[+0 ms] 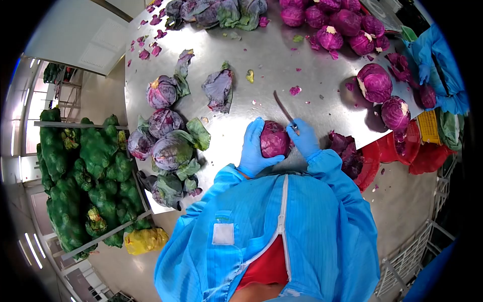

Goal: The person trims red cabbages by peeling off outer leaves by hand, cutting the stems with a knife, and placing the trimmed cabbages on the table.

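My left hand (253, 150), in a blue glove, grips a small red cabbage (274, 139) against the near edge of the steel table (261, 65). My right hand (304, 138), also gloved, holds a knife (283, 109) by its handle, right beside the cabbage, with the blade pointing up and away over the table.
Untrimmed cabbages with loose outer leaves (168, 146) lie at the table's left; trimmed ones (347, 22) are piled at the far right. Another person's blue sleeve and gloved hand (425, 70) reach in at right. Red bins (375, 161) with leaf scraps stand below; green net sacks (85, 176) at left.
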{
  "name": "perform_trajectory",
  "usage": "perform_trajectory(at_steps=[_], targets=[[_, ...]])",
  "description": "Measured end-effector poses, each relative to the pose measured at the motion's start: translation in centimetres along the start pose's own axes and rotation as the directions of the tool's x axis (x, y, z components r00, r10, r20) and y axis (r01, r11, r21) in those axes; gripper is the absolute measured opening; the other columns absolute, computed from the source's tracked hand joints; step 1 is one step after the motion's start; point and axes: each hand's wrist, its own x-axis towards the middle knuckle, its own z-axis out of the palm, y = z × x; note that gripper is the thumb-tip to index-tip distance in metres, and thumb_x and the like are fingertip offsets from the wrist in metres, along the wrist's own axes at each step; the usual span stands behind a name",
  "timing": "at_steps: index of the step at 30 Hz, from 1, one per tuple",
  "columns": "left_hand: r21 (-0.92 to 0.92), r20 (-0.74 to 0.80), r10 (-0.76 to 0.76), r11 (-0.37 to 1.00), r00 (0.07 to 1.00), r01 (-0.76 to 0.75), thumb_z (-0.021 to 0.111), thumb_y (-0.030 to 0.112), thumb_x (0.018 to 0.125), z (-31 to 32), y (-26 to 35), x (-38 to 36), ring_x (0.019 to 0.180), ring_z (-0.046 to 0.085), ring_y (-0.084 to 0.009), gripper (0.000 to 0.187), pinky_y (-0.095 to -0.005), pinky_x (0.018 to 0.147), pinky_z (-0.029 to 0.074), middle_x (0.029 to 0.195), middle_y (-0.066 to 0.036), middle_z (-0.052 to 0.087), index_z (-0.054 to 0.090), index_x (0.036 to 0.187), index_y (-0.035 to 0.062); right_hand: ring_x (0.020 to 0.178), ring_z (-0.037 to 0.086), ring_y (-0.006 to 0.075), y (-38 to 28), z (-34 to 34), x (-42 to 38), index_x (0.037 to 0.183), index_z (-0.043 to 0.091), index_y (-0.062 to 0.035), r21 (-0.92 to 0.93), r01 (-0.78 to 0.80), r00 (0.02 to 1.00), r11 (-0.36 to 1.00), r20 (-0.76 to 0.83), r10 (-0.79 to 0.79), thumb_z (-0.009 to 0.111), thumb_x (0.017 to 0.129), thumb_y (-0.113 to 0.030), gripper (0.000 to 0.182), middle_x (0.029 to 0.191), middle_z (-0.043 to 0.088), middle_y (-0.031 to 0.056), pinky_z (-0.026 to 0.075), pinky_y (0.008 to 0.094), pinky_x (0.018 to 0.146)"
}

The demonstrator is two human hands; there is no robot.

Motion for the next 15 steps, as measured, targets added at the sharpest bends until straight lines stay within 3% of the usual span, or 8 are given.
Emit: perform_trajectory(at_steps=[2,5,7,9,10,11,13,15], targets=[[-0.053,0.009,-0.008,0.999,1.000,0.008,0.089,0.045,0.055,-0.8,-0.5,-0.3,0.133,0.035,-0.0399,0.118,-0.0456,0.114,0.028,0.147,-0.022,0.032,0.028,0.146,0.0002,0.086,0.065,0.0339,3.2,0.0,-0.5,0.103,0.062,-0.0081,-0.055,-0.024,0.993,0.998,-0.114,0.018,0.064,0.088,-0.030,0.027,0.092,0.064,0.0165,0.051,0.0426,0.076],[-0.248,-0.012,-0.135,0.960,0.991,0.128,0.091,0.037,0.059,-1.4,-2.6,-1.9,0.136,0.035,-0.0326,0.115,-0.0414,0.115,0.028,0.147,-0.019,0.031,0.026,0.147,0.0014,0.086,0.065,0.0347,9.3,-1.3,-2.1,0.103,0.060,-0.0080,-0.144,-0.050,0.971,0.988,-0.237,0.014,0.064,0.087,-0.028,0.026,0.090,0.065,0.0164,0.051,0.0426,0.075],[-0.461,0.005,-0.256,0.857,0.967,0.230,0.090,0.032,0.061,-1.7,-4.7,-2.8,0.134,0.037,-0.0296,0.114,-0.0399,0.114,0.029,0.146,-0.017,0.032,0.023,0.148,0.0008,0.090,0.063,0.0351,12.6,-3.5,-3.0,0.107,0.059,-0.0077,-0.275,-0.273,0.952,0.922,-0.217,0.217,0.065,0.086,-0.026,0.029,0.101,0.063,0.0179,0.051,0.0414,0.077],[-0.512,0.002,-0.318,0.814,0.948,0.274,0.091,0.035,0.058,-2.4,-4.8,-2.3,0.132,0.037,-0.0314,0.116,-0.0409,0.114,0.030,0.141,-0.017,0.033,0.025,0.148,0.0018,0.079,0.062,0.0363,13.1,-5.6,-4.1,0.111,0.055,-0.0069,-0.399,-0.165,0.949,0.902,-0.314,0.034,0.069,0.084,-0.024,0.034,0.099,0.061,0.0168,0.052,0.0434,0.073],[-0.500,-0.003,-0.307,0.825,0.952,0.264,0.091,0.034,0.058,-2.4,-5.0,-2.0,0.132,0.037,-0.0313,0.116,-0.0409,0.114,0.030,0.141,-0.017,0.034,0.025,0.148,0.0024,0.074,0.060,0.0284,12.8,-5.7,-4.0,0.119,0.053,-0.0080,-0.378,-0.074,0.931,0.923,-0.357,-0.072,0.074,0.082,-0.026,0.046,0.100,0.059,0.0126,0.052,0.0383,0.068],[-0.487,-0.001,-0.292,0.835,0.956,0.254,0.090,0.034,0.058,-2.4,-5.2,-1.6,0.132,0.037,-0.0311,0.116,-0.0409,0.114,0.030,0.141,-0.017,0.034,0.025,0.149,0.0030,0.074,0.059,0.0244,12.5,-5.2,-3.6,0.121,0.052,-0.0081,-0.113,-0.080,0.953,0.990,-0.300,0.043,0.074,0.082,-0.027,0.049,0.100,0.059,0.0108,0.051,0.0358,0.066],[-0.422,0.040,-0.261,0.871,0.965,0.253,0.090,0.034,0.059,-2.4,-4.9,-0.8,0.133,0.037,-0.0312,0.115,-0.0410,0.114,0.030,0.141,-0.017,0.035,0.026,0.149,0.0039,0.075,0.057,0.0166,9.5,-3.1,-2.0,0.124,0.052,-0.0083,0.417,-0.142,0.971,0.898,-0.117,0.208,0.076,0.082,-0.030,0.053,0.099,0.059,0.0071,0.050,0.0308,0.063],[-0.307,0.108,-0.240,0.915,0.965,0.262,0.090,0.035,0.059,-3.2,-3.9,0.2,0.133,0.036,-0.0318,0.114,-0.0411,0.114,0.030,0.141,-0.017,0.035,0.027,0.149,0.0046,0.079,0.055,0.0103,2.4,-2.0,-1.4,0.128,0.051,-0.0089,0.559,-0.316,0.947,0.766,0.143,0.286,0.076,0.082,-0.030,0.057,0.100,0.057,0.0039,0.047,0.0248,0.062]])
